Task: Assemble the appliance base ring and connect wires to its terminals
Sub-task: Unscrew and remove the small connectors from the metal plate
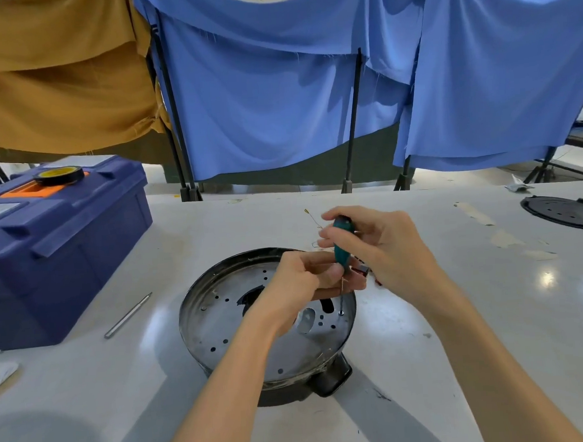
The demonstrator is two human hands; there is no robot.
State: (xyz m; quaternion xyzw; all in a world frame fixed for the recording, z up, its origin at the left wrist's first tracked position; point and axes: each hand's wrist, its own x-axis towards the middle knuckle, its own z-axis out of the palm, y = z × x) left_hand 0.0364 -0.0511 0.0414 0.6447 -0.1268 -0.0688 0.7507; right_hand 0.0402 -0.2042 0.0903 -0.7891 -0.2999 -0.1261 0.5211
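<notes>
The base ring [200, 315] lies flat on the table [466, 319], with a screw [341, 312] at its 3 o'clock. The screwdriver [342, 248] stands near-upright on the screw. The left hand [297, 282] pinches the shaft. The right hand [384, 249] grips the handle above.
</notes>
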